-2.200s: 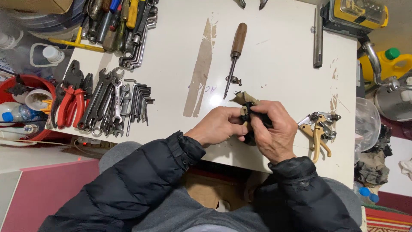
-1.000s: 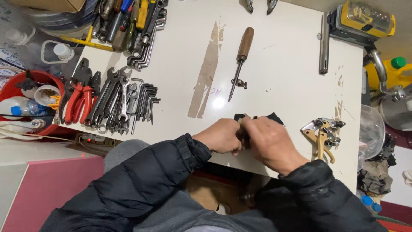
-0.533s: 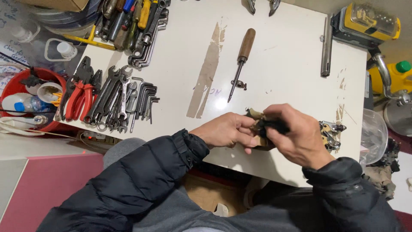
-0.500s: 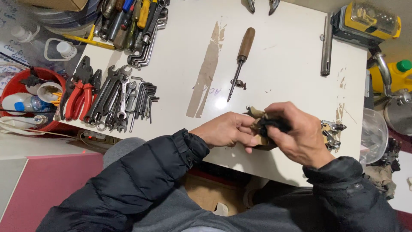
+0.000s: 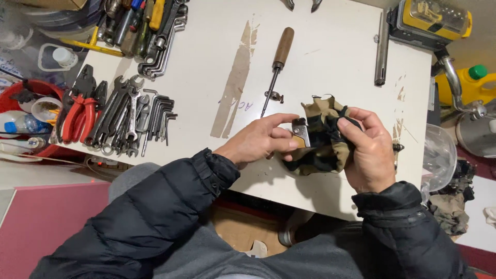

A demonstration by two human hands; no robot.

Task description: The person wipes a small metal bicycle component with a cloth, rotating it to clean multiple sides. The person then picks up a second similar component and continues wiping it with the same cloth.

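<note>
My left hand point(image 5: 261, 140) pinches a small metal tool with a tan handle point(image 5: 299, 134) over the white table point(image 5: 330, 57). My right hand point(image 5: 366, 150) grips a crumpled tan and black cloth point(image 5: 320, 139) that is wrapped against that tool. Both hands meet near the table's front edge. Most of the tool is hidden under the cloth and my fingers.
A wooden-handled screwdriver point(image 5: 276, 62) lies beyond my hands. Wrenches and hex keys point(image 5: 132, 121) and red pliers point(image 5: 77, 116) lie at the left edge. A metal rod point(image 5: 382, 46) and a yellow case point(image 5: 431, 18) sit at the far right. A red bucket point(image 5: 23, 98) stands left of the table.
The cloth has spread wider over the tool, and more of it shows between my hands. My right hand has shifted slightly along it; the view moved a little.
</note>
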